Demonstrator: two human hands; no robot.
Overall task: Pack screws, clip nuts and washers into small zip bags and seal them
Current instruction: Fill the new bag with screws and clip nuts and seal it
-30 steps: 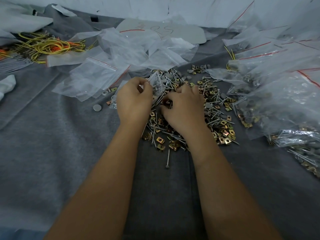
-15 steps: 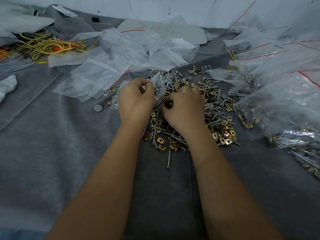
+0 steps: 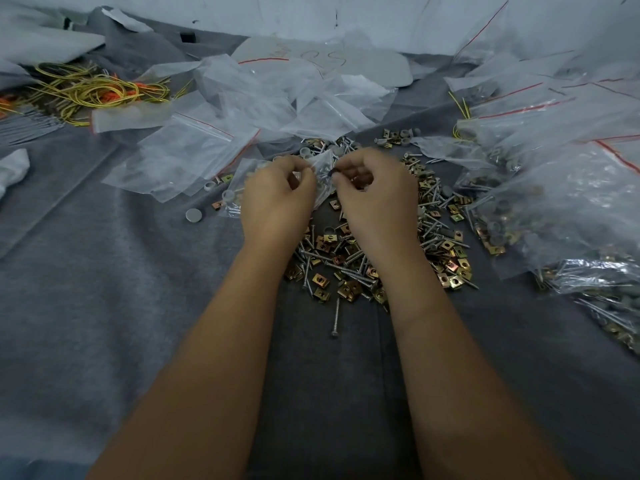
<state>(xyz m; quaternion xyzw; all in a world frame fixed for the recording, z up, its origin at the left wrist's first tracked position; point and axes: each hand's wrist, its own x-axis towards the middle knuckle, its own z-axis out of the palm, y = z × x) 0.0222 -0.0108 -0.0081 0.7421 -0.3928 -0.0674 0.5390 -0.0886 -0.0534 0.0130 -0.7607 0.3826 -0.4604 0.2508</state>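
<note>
A heap of screws and brass clip nuts (image 3: 349, 261) lies on the grey cloth under my wrists. My left hand (image 3: 277, 195) pinches a small clear zip bag (image 3: 320, 168) with screws in it, held just above the heap. My right hand (image 3: 375, 192) is curled at the bag's mouth, and its fingertips pinch a small dark part right at the opening. Grey round washers (image 3: 193, 215) lie loose to the left of the heap. One screw (image 3: 336, 318) lies alone below the heap.
Empty zip bags (image 3: 187, 157) with red seal lines are spread behind my hands. Filled bags (image 3: 571, 202) are piled at the right. Yellow and orange wires (image 3: 90, 91) lie at the far left. The grey cloth (image 3: 104, 306) covers the work surface.
My right hand has risen from the heap and come up to the bag's mouth with a small part. My left hand has lifted the bag slightly.
</note>
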